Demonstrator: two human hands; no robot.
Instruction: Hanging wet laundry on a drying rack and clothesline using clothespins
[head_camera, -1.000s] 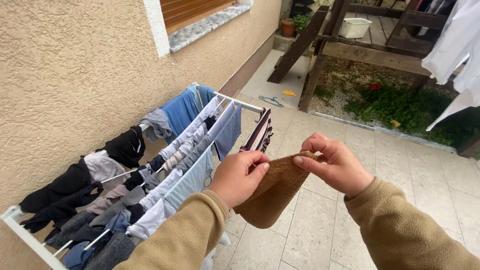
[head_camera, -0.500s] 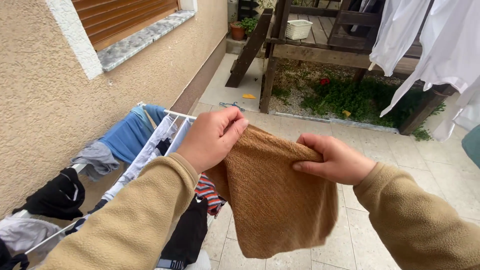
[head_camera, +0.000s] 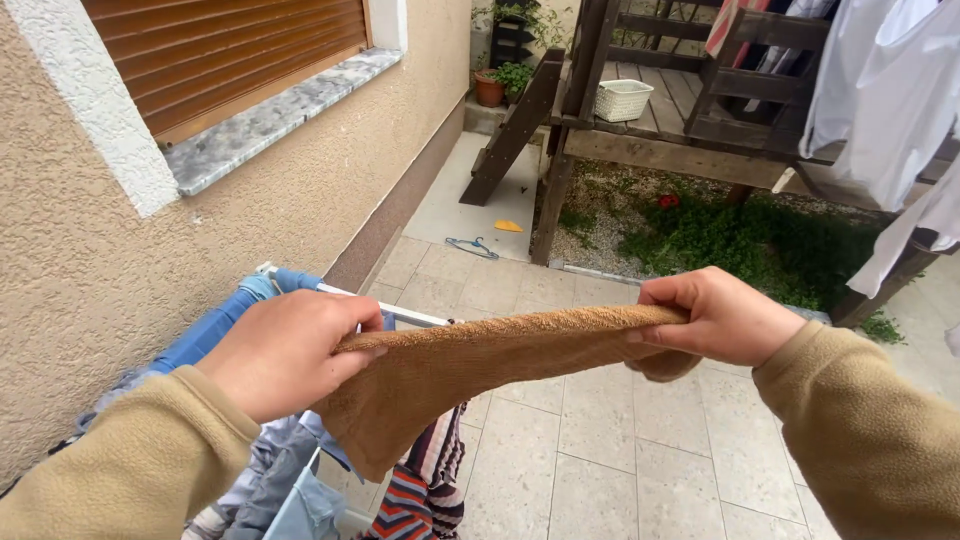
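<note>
Item: brown towel, stretched flat between my hands above the drying rack. Left hand clamped on one end, right hand clamped on the other, well apart. Risks I'd log: slack middle sags toward the striped garment on the rack and could snag it; a loosened pinch at either end would drop the cloth onto the paved floor; overpulling may stretch the weave
</note>
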